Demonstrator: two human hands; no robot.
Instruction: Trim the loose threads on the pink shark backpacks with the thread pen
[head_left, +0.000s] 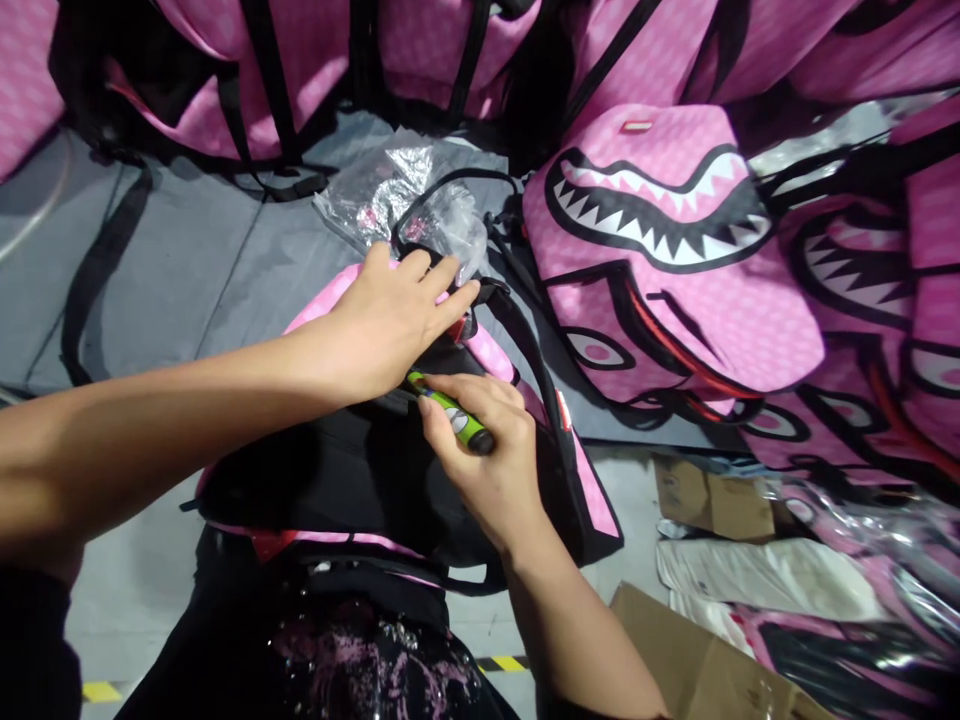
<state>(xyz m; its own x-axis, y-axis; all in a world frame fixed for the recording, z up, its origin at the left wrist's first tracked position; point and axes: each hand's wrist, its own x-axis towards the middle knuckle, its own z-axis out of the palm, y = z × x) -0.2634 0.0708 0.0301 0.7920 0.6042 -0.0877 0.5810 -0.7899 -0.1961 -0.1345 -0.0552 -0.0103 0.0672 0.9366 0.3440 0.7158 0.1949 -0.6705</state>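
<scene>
A black and pink backpack (322,460) lies on the table edge in front of me, its black side up. My left hand (397,305) rests over its upper part, near the straps, fingers spread and palm down; the thumb is hidden. Just below it, my right hand (487,430) grips a small green printed cylinder (461,420) with a dark end. Its far tip lies against the black fabric beneath my left wrist. Whether it is a marker or a lighter I cannot tell. A crumpled clear plastic bag (390,185) lies beyond my left hand.
Pink backpacks line the back of the grey table (187,250). On the right stands a pink backpack (660,240) with a toothed mouth print, others beside it. Below right are a cardboard box (697,650), another carton (712,497) and plastic-wrapped goods (862,540).
</scene>
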